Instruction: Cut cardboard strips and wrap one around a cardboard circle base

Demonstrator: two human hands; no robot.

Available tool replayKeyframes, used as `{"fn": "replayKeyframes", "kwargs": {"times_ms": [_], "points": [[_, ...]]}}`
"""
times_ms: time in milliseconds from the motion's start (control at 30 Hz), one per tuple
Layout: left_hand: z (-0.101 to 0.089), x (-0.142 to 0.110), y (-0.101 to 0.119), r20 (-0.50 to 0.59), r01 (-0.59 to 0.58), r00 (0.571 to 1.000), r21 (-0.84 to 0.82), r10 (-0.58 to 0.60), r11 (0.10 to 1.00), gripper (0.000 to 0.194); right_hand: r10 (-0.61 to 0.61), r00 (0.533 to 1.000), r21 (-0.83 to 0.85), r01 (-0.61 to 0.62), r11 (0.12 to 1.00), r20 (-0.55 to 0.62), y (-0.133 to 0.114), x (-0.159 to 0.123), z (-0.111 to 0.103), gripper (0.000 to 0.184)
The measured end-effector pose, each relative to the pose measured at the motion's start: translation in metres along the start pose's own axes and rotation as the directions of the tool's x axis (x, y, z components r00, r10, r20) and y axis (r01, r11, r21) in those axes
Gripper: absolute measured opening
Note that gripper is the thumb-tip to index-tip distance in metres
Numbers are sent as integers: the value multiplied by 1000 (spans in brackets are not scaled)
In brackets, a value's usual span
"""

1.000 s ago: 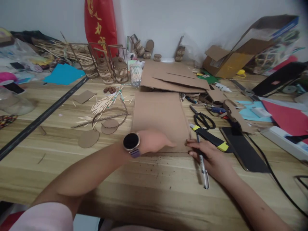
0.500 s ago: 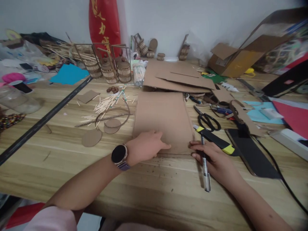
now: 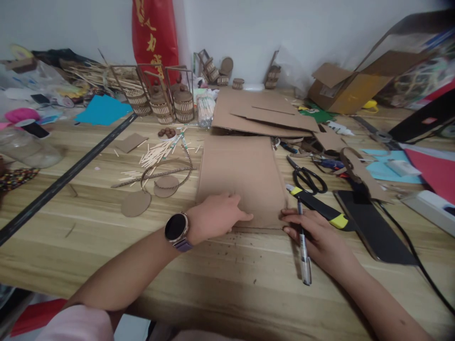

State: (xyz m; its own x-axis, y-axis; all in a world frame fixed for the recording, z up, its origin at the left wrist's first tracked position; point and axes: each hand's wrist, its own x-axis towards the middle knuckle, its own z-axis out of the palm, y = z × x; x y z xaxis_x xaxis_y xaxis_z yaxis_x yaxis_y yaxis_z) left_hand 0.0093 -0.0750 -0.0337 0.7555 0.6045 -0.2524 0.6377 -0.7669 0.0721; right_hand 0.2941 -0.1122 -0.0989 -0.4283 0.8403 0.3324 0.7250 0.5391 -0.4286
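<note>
A rectangular sheet of brown cardboard [image 3: 241, 166] lies flat in front of me. My left hand [image 3: 218, 213], with a watch [image 3: 177, 228] on its wrist, rests on the sheet's lower left part, thumb stretched out to the right and fingers apart. At the lower right corner of the sheet, my right hand [image 3: 313, 232] holds a pen [image 3: 304, 255] between its fingers, the clear end pointing down toward me. Its fingertips touch or nearly touch the cardboard edge. Just beyond that hand lie a black and yellow utility knife [image 3: 316, 206] and black-handled scissors [image 3: 307, 177].
Cardboard discs [image 3: 136, 203], thin sticks [image 3: 156, 154] and brown beads [image 3: 166, 133] lie left. Small stick buckets [image 3: 184, 106] stand behind them. More cardboard [image 3: 256, 102] lies beyond the sheet. A dark phone-like slab [image 3: 373, 232], a cable [image 3: 412, 246] and an open box [image 3: 348, 90] are right.
</note>
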Motion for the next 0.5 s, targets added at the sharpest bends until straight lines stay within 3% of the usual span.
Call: {"fn": "replayKeyframes", "kwargs": {"times_ms": [500], "points": [[-1,0,1,26,-3,1000,36,2,999,56,-122,992,-90,118,989,-33,0,0,0,12]]}}
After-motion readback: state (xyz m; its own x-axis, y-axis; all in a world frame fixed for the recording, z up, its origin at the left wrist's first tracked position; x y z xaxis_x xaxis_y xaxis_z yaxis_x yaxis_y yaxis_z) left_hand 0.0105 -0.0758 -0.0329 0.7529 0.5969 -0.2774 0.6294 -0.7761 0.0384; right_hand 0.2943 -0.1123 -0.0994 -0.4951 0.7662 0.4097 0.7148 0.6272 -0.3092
